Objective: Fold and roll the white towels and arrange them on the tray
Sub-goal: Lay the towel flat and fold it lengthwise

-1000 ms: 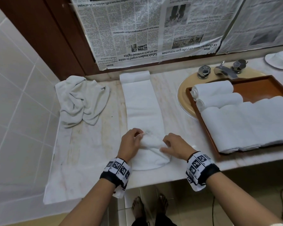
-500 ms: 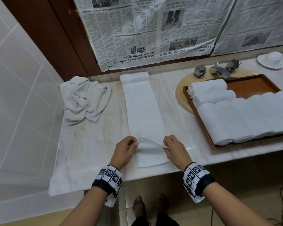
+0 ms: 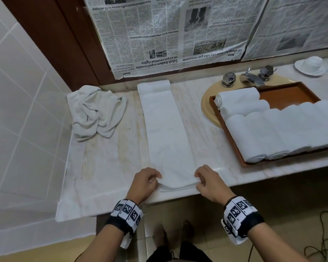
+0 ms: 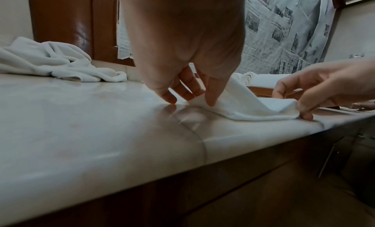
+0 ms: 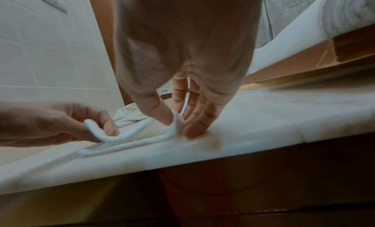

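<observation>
Your left hand and right hand each pinch a near corner of the folded towel, a long strip lying mid-frame on the tabletop. Rolled towels fill the tray at right; a crumpled towel sits upper left.

The folded towel under my fingertips is soft white terry cloth, matt; the crumpled towel looks the same cloth, greyer; the counter is polished pale marble, glossy enough to mirror my fingers; the tray is smooth reddish-brown wood; the taps are shiny metal; the newspaper is thin, creased paper; the wall tiles are smooth white ceramic.
</observation>
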The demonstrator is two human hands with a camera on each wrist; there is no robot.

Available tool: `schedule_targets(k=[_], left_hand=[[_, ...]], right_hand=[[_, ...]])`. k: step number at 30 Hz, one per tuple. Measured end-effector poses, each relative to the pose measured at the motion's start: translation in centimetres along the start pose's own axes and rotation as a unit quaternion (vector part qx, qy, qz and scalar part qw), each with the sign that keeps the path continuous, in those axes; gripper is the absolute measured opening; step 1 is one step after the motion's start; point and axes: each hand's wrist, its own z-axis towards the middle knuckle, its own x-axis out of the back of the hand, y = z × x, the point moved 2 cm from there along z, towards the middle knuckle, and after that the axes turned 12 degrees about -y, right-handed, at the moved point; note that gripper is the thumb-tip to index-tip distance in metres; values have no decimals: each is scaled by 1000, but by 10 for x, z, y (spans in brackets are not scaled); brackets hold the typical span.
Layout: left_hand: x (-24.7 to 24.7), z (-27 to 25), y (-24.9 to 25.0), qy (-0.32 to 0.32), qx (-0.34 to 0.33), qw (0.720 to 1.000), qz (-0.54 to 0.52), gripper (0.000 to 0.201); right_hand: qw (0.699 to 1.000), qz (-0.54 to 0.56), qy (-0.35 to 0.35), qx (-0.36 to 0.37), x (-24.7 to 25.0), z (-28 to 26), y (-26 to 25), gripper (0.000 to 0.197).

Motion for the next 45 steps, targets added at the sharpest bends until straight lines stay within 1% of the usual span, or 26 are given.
schedule_targets(k=[2,3,5,7,8,9,10,11,13,15,18,21,22,24,26,28,30,31,33,36,37,38,40,42,44,45], left_hand=[[-2,-2,-4,1,-11,1000,8,31],[-2,-3,-6,8,-9,1000,3,31],[-1,-3,-9,31,4,999,-8,32],[-2,0,-5,66,4,998,7,27],[-4,4,-1,84,-4,996,26,24],[-8,8,4,86,-8,995,46,28],[-14,14,9,73,-5,995,64,37],[-20,20,14,47,8,995,89,46],[-33,25,17,-24,57,984,166,56],[-40,21,13,-59,90,964,242,61],[-36,8,2,-60,125,949,283,66],[-32,4,0,-50,151,950,270,72],[-31,7,4,-37,146,957,250,73],[-34,21,17,-19,104,975,197,67],[-43,35,26,-26,72,980,184,61],[-48,40,28,-43,80,975,202,66],[-48,37,22,-42,86,971,218,76],[-47,33,18,-38,89,971,216,77],[-43,26,10,-29,109,970,216,71],[-36,22,4,-15,164,965,202,62],[-33,22,5,-8,170,967,191,62],[-33,24,8,-6,165,969,185,61],[-34,29,15,-9,130,973,192,65],[-40,37,20,-27,105,973,203,69],[-42,43,18,-43,113,968,219,70],[-40,44,16,-44,122,966,225,68]], right_hand=[[1000,0,-2,-14,2,0,-1,19],[1000,-8,13,-16,2,2,-1,18],[996,-49,70,1,2,8,-4,15],[987,-92,127,47,-1,19,-10,15],[981,-108,143,78,-5,26,-14,19],[976,-124,144,104,-11,33,-19,26],[973,-150,130,118,-17,40,-23,34],[970,-184,103,117,-24,47,-25,42],[963,-250,48,86,-38,53,-24,52],[958,-282,16,49,-42,52,-15,58],[959,-284,11,9,-36,44,3,65],[970,-242,26,-27,-26,41,0,72],[974,-222,48,-25,-24,44,-9,73],[978,-195,77,1,-26,53,-33,68],[978,-197,58,25,-36,67,-48,66],[979,-200,26,15,-47,75,-45,68],[974,-226,25,4,-49,75,-34,73],[970,-239,31,2,-48,73,-28,75],[969,-245,43,-7,-42,67,-16,74],[970,-229,59,-54,-28,62,-9,76],[971,-219,68,-60,-24,62,-11,76],[973,-210,75,-55,-21,63,-16,75],[973,-217,74,-18,-22,68,-26,68],[972,-231,44,2,-30,74,-33,61],[970,-241,32,-11,-34,79,-31,60],[970,-241,29,-21,-34,79,-29,63]])
